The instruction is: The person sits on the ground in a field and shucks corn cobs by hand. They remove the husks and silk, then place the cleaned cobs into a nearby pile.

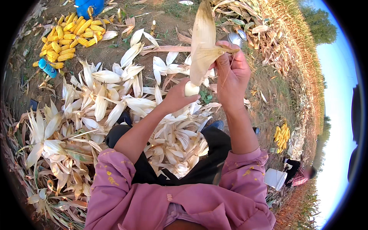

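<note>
My left hand (178, 96) is wrapped around an ear of corn (191, 89), whose pale, rounded end shows between thumb and fingers. My fingers hide the rest of the ear. Just above it, a long dry husk leaf (203, 26) stands upright, brownish at its top. My right hand (234, 76) pinches the twisted, drawn-out end of the husk between thumb and fingers, beside and above the left hand. Loose pale husks (172, 135) lie heaped between my legs and under both hands. No yellow kernels show on the held ear.
Husked yellow ears (69, 36) are piled at upper left by a blue container (89, 7) and a blue can (47, 68). A shiny metal object (237, 38) lies beyond my right hand. Far right, a person (299, 175) sits near a white bucket (275, 178) and more ears (281, 136).
</note>
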